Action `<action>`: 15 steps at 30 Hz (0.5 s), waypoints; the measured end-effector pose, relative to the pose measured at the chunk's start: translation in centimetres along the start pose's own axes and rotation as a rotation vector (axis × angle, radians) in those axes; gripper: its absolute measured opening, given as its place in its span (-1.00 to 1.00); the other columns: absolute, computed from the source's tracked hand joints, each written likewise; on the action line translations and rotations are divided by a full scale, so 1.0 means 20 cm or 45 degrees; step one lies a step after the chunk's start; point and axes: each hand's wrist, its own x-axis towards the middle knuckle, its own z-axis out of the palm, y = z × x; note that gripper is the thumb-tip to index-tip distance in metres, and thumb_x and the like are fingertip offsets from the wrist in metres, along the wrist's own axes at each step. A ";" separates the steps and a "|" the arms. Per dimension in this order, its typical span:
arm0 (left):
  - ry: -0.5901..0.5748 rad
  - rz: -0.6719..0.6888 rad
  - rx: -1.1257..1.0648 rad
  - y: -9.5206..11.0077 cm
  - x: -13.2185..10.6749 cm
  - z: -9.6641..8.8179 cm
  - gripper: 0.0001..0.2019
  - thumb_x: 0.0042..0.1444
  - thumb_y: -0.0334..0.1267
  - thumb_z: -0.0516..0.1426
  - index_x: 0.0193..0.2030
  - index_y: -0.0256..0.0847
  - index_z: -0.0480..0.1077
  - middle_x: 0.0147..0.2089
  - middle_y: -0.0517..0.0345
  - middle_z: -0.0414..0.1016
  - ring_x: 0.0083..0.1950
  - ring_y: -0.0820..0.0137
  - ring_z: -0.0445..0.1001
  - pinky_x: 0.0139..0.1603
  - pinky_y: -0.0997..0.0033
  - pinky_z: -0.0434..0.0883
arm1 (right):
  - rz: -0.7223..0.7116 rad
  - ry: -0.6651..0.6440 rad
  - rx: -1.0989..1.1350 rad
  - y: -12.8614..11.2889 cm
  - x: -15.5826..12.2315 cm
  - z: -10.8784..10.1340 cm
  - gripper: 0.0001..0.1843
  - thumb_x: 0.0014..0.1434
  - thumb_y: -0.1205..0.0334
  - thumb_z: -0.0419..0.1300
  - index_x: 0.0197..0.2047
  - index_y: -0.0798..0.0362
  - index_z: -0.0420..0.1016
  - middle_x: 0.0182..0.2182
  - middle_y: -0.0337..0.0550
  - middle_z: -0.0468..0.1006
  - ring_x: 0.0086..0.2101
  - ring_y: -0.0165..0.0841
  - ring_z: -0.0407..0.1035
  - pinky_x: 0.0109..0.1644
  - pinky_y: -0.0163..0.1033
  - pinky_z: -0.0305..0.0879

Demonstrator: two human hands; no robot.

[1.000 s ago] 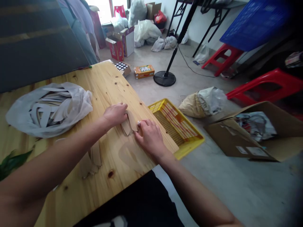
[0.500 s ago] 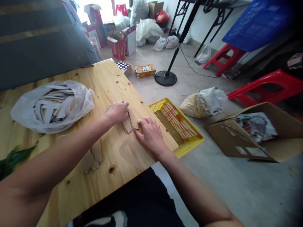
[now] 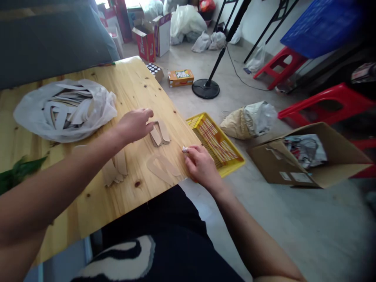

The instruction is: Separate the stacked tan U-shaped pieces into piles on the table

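My left hand hovers at the upper left of a small stack of beige U-shaped strips, its thumb and fingers apart. By the table's right edge, my right hand is curled with fingers drawn together. Something small and white shows at its fingertips; whether it is held or worn I cannot tell. Between that hand and the near edge lies a single flat beige U-shaped piece. Further left, more beige strips sit partly hidden under my left forearm.
A white plastic bag full of curved strips rests on the wooden table, near green leaves. Beyond the right edge stand a yellow crate, an open cardboard box, a sack and a black stand base.
Both hands have come away from the U-shaped stack. My left hand moved up and left, my right hand toward the table's right edge. The view has tilted down.
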 end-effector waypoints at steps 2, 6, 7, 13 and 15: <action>0.091 0.095 -0.087 0.03 -0.18 -0.01 -0.70 0.30 -0.18 0.02 0.02 -0.25 0.48 -0.10 -0.06 0.60 -0.07 0.14 0.57 -0.03 0.19 0.43 | -0.056 0.011 0.002 0.00 -0.06 -0.01 -0.73 0.28 0.38 0.14 -0.01 0.02 0.55 -0.04 0.05 0.56 0.00 -0.08 0.44 0.11 0.07 0.40; 0.232 0.253 -0.356 0.13 -0.58 0.03 -0.77 0.34 -0.21 0.04 -0.08 -0.20 0.50 -0.17 -0.01 0.59 -0.17 0.24 0.57 -0.15 0.29 0.45 | -0.120 0.030 0.007 -0.02 -0.18 0.00 -0.74 0.31 0.34 0.15 0.03 0.00 0.54 -0.01 0.03 0.56 0.02 -0.08 0.44 0.13 0.08 0.38; 0.248 0.272 -0.454 0.16 -0.67 0.05 -0.79 0.35 -0.24 0.05 -0.07 -0.19 0.50 -0.17 0.01 0.59 -0.17 0.26 0.57 -0.15 0.31 0.45 | -0.125 0.052 0.018 -0.02 -0.20 0.01 -0.76 0.32 0.34 0.15 0.02 -0.01 0.54 -0.02 0.02 0.56 0.02 -0.09 0.44 0.13 0.08 0.37; 0.152 0.009 -1.154 0.34 -1.03 0.10 -0.82 0.34 -0.31 0.11 -0.03 -0.07 0.52 -0.15 0.11 0.63 -0.12 0.34 0.61 -0.10 0.39 0.52 | -0.164 0.167 0.330 -0.15 -0.29 -0.01 -0.81 0.37 0.32 0.17 0.00 -0.04 0.52 -0.07 -0.05 0.58 -0.05 -0.21 0.47 0.07 -0.05 0.42; 0.064 -0.102 -1.402 0.39 -1.06 0.09 -0.83 0.34 -0.26 0.13 -0.03 -0.04 0.54 -0.13 0.11 0.64 -0.08 0.31 0.62 -0.07 0.35 0.54 | -0.196 0.040 0.538 -0.22 -0.32 -0.03 -0.77 0.35 0.27 0.23 0.06 -0.06 0.51 -0.06 -0.07 0.57 -0.04 -0.25 0.48 0.05 -0.12 0.46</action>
